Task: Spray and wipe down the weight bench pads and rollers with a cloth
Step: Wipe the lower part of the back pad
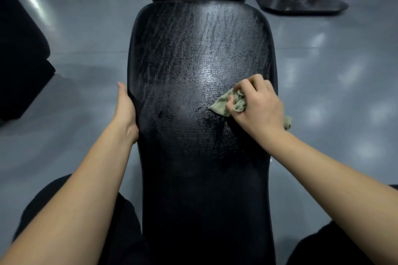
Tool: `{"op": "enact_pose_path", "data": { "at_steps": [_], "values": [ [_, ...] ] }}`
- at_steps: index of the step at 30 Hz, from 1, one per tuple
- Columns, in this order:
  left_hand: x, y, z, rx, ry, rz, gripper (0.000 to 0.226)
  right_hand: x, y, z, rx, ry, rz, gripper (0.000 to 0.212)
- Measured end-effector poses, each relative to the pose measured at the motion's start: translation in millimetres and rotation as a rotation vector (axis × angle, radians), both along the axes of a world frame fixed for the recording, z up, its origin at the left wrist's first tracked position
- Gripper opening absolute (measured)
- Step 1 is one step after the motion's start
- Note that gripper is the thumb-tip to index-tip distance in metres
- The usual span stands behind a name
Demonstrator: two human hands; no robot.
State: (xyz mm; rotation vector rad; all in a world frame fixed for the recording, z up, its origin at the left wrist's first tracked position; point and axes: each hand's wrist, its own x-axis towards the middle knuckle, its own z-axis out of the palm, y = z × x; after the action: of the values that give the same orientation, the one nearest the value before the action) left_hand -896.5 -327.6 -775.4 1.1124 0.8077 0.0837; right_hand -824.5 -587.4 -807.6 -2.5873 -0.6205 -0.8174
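The right hand (256, 105) is pinching the cloth (224, 103) at the bench pad (183, 60)'s three o'clock, the left hand (126, 109) resting at nine, fingers hidden.

We see from one wide camera on the head, facing forward and down, close above the bench pad (198, 66), with gray floor (323, 71) at both sides.

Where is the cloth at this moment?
In the head view, the greenish cloth is bunched under the right hand, pressed on the right side of the long black bench pad.
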Motion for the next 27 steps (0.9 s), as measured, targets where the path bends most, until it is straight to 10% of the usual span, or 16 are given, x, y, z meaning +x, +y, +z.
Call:
{"op": "enact_pose_path", "data": {
  "at_steps": [14,27],
  "values": [
    [2,-2,-1,0.066,0.016,0.012,0.072,-64,-22,-34,-0.239,-0.020,0.419,0.039],
    [-3,4,-3,0.004,-0.012,-0.050,0.069,9,8,0,0.003,-0.163,0.031,0.028]
  ]
}}
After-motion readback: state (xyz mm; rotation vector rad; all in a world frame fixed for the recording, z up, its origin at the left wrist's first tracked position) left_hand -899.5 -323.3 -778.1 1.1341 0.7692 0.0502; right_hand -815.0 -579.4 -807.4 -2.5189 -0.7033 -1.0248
